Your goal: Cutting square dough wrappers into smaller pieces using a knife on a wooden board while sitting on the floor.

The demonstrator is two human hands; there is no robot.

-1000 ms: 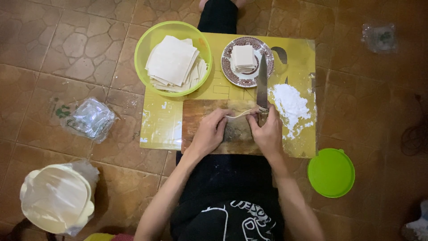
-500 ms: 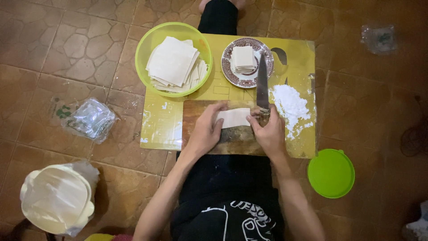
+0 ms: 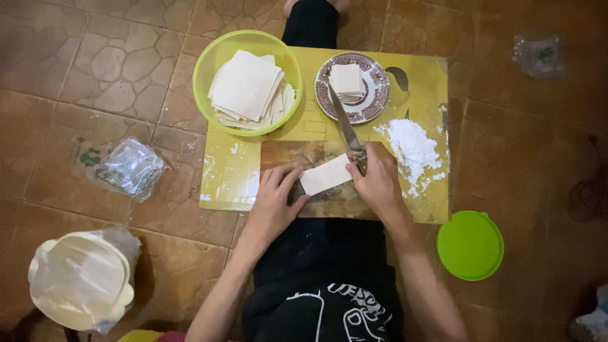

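At frame centre, a pale dough strip point(image 3: 325, 174) lies on the wooden cutting board point(image 3: 297, 155). The left hand point(image 3: 273, 202) steadies it with a loose, released grip, while the right hand point(image 3: 378, 180) is clenched around one knife point(image 3: 347, 130). Judging by this, cutting is under way. Above sit one green bowl point(image 3: 209, 60) and one patterned plate point(image 3: 373, 95) of squares.

Brown patterned tile floor point(image 3: 95, 63); dim warm light, darker toward right.
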